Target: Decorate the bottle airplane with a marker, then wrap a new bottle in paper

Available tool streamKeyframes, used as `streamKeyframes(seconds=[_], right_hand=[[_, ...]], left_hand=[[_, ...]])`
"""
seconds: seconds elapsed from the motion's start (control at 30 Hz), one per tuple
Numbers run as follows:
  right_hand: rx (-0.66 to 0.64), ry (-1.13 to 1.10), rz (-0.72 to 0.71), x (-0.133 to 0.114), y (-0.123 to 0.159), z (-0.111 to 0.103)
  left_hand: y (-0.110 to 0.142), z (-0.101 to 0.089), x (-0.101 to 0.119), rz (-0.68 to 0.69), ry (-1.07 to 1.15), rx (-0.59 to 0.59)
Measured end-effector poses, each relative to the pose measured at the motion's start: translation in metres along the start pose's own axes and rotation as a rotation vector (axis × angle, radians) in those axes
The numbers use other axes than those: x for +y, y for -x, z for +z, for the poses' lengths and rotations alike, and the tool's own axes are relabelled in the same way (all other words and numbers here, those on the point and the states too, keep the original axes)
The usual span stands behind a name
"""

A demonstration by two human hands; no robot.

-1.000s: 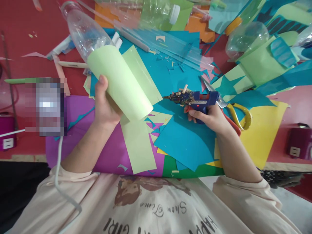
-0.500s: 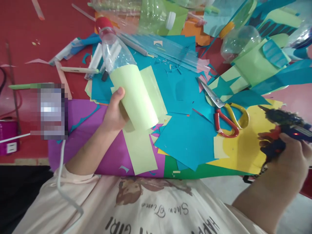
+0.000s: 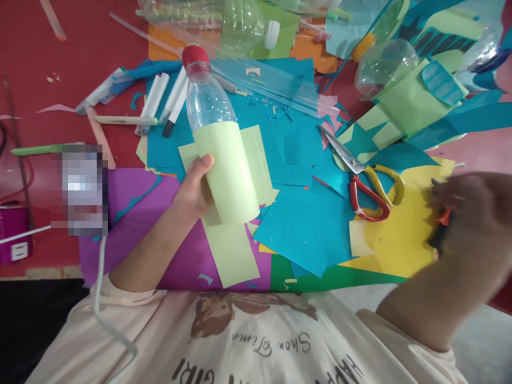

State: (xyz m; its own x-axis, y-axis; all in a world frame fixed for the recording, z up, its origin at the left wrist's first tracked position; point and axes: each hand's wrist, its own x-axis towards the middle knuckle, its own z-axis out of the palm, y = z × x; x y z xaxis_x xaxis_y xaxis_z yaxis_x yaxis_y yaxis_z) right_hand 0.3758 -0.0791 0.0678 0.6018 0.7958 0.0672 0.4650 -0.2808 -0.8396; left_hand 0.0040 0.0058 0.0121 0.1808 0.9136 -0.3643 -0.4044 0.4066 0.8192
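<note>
My left hand (image 3: 197, 185) is wrapped round a clear plastic bottle (image 3: 208, 101) with a red cap, its thumb on the light green paper (image 3: 232, 176) that sleeves the lower part. The bottle is tilted, cap pointing away from me. Behind it lie light green paper strips (image 3: 231, 261). At the right edge my right hand (image 3: 480, 205) is smeared by motion, its fingers unclear. Just beside and partly under it shows a dark glue gun (image 3: 437, 234) with an orange trigger, mostly hidden.
Scissors (image 3: 356, 170) with red and yellow handles lie open on blue paper (image 3: 308, 229). Several markers (image 3: 176, 104) rest beyond the bottle. A paper-wrapped bottle (image 3: 386, 66) lies at the upper right. A phone (image 3: 84, 189) with a white cable is at the left.
My left hand has turned the bottle more upright, its cap shifting right and slightly nearer. My right hand, earlier round the glue gun, has shifted up over it and blurred.
</note>
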Motion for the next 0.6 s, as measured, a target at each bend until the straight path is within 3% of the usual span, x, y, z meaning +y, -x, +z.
streamKeyframes(seconds=[0.03,0.13,0.23,0.37,0.6], right_hand=[[-0.116,-0.015,-0.022,-0.011,0.005,0.024],[-0.637,-0.135,-0.124,-0.034,0.023,0.096],[-0.902,-0.196,-0.244,-0.042,0.035,0.146],[-0.997,-0.316,-0.294,-0.039,0.041,0.178],[-0.946,-0.304,-0.514,-0.032,0.041,0.183]], left_hand=[[0.001,0.001,0.001,-0.017,0.005,-0.001],[0.004,0.003,0.003,-0.029,-0.015,-0.015],[0.008,0.003,0.004,-0.012,-0.066,-0.053],[0.010,0.004,0.003,-0.030,-0.092,-0.112],[0.010,0.002,0.000,-0.082,-0.028,-0.191]])
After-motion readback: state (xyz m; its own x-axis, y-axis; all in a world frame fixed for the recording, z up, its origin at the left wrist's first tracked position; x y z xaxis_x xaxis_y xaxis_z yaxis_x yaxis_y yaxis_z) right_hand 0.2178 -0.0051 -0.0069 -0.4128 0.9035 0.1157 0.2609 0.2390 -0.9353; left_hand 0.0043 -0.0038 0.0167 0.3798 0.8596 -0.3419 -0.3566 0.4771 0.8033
